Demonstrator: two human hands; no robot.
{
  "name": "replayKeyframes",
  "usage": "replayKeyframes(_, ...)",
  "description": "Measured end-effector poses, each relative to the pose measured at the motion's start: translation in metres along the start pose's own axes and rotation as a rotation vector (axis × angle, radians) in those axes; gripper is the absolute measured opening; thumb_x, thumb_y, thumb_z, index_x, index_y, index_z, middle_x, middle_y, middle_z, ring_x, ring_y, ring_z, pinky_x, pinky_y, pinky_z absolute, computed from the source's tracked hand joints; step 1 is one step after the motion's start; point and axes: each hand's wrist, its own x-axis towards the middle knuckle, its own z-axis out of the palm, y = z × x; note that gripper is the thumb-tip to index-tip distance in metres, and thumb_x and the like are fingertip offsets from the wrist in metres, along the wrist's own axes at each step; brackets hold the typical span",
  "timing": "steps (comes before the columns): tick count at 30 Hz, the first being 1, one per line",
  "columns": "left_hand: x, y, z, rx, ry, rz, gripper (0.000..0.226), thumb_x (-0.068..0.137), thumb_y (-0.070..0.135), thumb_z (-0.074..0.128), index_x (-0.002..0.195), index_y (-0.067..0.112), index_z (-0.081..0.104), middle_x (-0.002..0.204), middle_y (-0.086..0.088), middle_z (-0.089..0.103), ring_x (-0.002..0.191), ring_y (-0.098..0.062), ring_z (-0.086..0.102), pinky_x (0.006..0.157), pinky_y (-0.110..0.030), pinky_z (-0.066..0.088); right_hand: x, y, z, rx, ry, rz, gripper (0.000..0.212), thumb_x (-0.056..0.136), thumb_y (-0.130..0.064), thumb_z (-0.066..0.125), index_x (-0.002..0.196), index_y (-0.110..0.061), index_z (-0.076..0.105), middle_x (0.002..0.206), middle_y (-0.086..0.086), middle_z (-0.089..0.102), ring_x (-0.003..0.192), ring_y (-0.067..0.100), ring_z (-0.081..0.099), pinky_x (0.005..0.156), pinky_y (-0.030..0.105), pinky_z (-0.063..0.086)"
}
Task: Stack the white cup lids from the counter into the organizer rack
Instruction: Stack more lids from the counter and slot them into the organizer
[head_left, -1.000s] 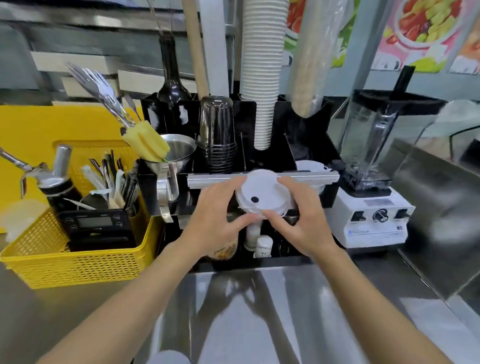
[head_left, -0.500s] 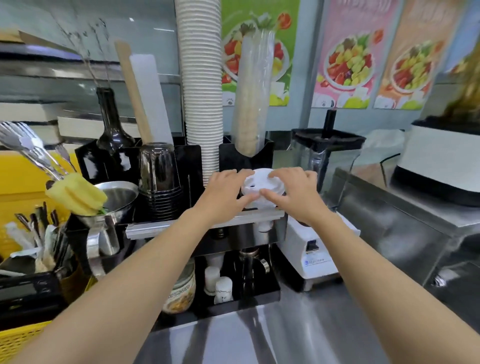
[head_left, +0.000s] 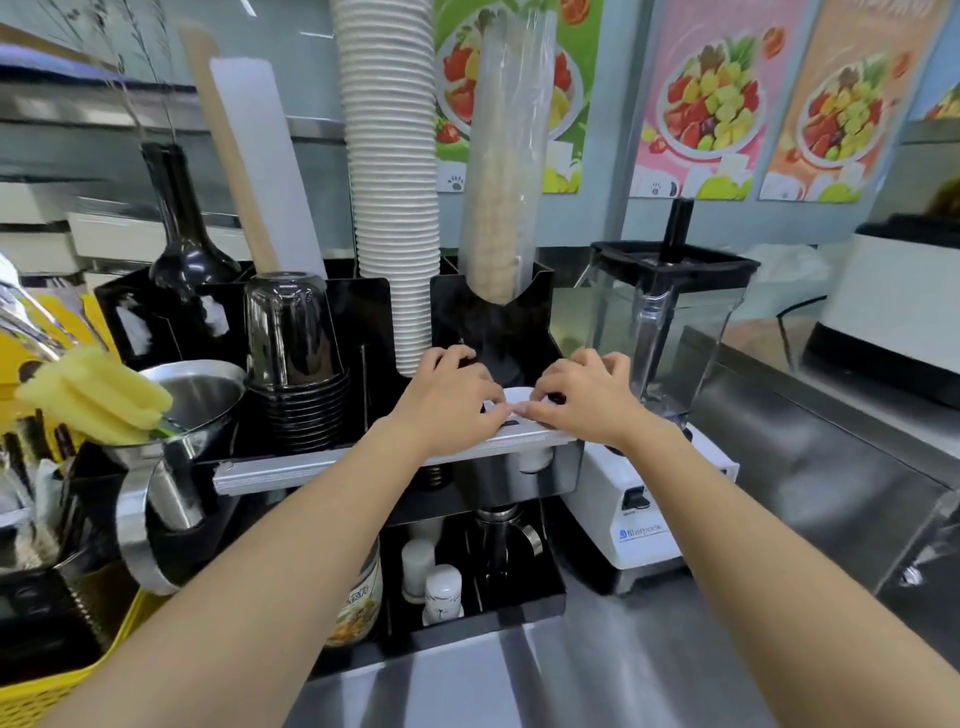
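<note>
A stack of white cup lids (head_left: 518, 396) sits low in a compartment of the black organizer rack (head_left: 511, 327), just behind its metal front rail. My left hand (head_left: 451, 397) grips the stack's left side and my right hand (head_left: 584, 399) grips its right side. Only a thin white edge of the lids shows between my fingers; the remainder is hidden by my hands and the rack wall.
A tall column of white paper cups (head_left: 390, 171) and a sleeve of clear cups (head_left: 506, 156) rise from the rack behind my hands. Black cups (head_left: 293, 358) stand to the left, a blender (head_left: 660, 374) to the right, and a yellow basket (head_left: 57, 686) at the far left.
Both hands carried the lids up from the front of the rack and forward, then lowered them into the rack compartment. The view shifted up and closer.
</note>
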Motion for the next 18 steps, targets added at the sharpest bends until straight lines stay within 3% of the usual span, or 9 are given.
replayKeyframes(4, -0.002, 0.002, -0.001, -0.016, -0.069, -0.004, 0.043, 0.090, 0.054, 0.032, 0.106, 0.028, 0.064, 0.126, 0.007, 0.057, 0.135, -0.022, 0.021, 0.108, -0.038, 0.008, -0.003, 0.000, 0.005, 0.071, -0.043, 0.033, 0.042, 0.081, -0.069, 0.034, 0.083, -0.040, 0.064, 0.116, -0.013, 0.056, 0.117, 0.015, 0.031, 0.095, 0.041, 0.009)
replayKeyframes(10, -0.023, 0.005, -0.008, 0.028, 0.083, 0.018, 0.050, 0.088, 0.056, 0.040, 0.127, 0.027, 0.049, 0.144, -0.002, 0.043, 0.139, -0.020, 0.021, 0.110, -0.036, 0.007, -0.017, -0.006, 0.005, -0.001, 0.312, -0.047, 0.043, 0.085, -0.053, 0.051, 0.118, -0.027, 0.056, 0.123, -0.003, 0.055, 0.120, 0.017, 0.037, 0.097, 0.042, 0.013)
replayKeyframes(14, -0.061, 0.004, -0.025, -0.012, 0.255, -0.017, 0.051, 0.088, 0.050, 0.049, 0.131, 0.023, 0.046, 0.144, -0.006, 0.042, 0.137, -0.024, 0.027, 0.110, -0.037, 0.014, -0.037, -0.024, 0.002, 0.127, 0.514, -0.118, 0.050, 0.084, -0.046, 0.055, 0.124, -0.018, 0.052, 0.122, 0.004, 0.058, 0.115, 0.022, 0.046, 0.090, 0.037, 0.021)
replayKeyframes(18, -0.117, -0.003, -0.036, -0.045, 0.260, -0.097, 0.053, 0.088, 0.049, 0.048, 0.134, 0.023, 0.041, 0.145, -0.004, 0.040, 0.138, -0.023, 0.026, 0.112, -0.040, 0.016, -0.063, -0.060, 0.012, 0.279, 0.556, -0.219, 0.055, 0.084, -0.044, 0.050, 0.129, -0.013, 0.046, 0.126, 0.009, 0.055, 0.116, 0.020, 0.046, 0.090, 0.029, 0.022)
